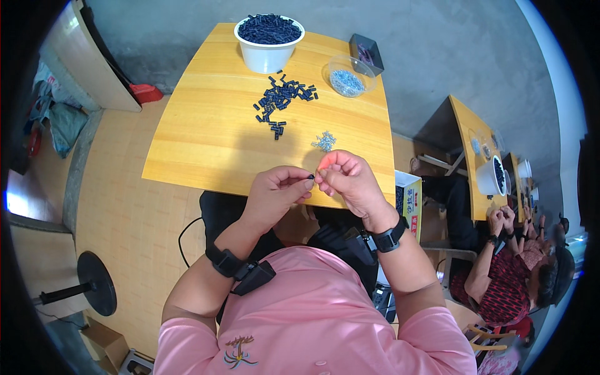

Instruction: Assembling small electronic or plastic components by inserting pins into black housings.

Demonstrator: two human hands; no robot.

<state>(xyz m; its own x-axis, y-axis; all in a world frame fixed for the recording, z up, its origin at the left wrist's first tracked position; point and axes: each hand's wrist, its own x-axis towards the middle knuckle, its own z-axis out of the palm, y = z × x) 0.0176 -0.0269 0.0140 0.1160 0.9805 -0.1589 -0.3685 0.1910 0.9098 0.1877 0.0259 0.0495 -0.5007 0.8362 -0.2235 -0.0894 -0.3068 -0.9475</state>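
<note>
My left hand (278,190) pinches a small black plastic piece (310,177) at its fingertips, just above the near edge of the wooden table (206,137). My right hand (347,178) meets it fingertip to fingertip and seems to hold something tiny against the piece; what it is cannot be made out. A scatter of the same black pieces (282,100) lies mid-table. A little heap of small silver screws (324,141) sits just beyond my right hand.
A white bucket (269,53) full of black pieces stands at the far edge. Beside it are a clear bowl of silver screws (347,78) and a small dark box (367,51). A cardboard box (409,200) is at my right. Another person works at a table (469,144) on the right.
</note>
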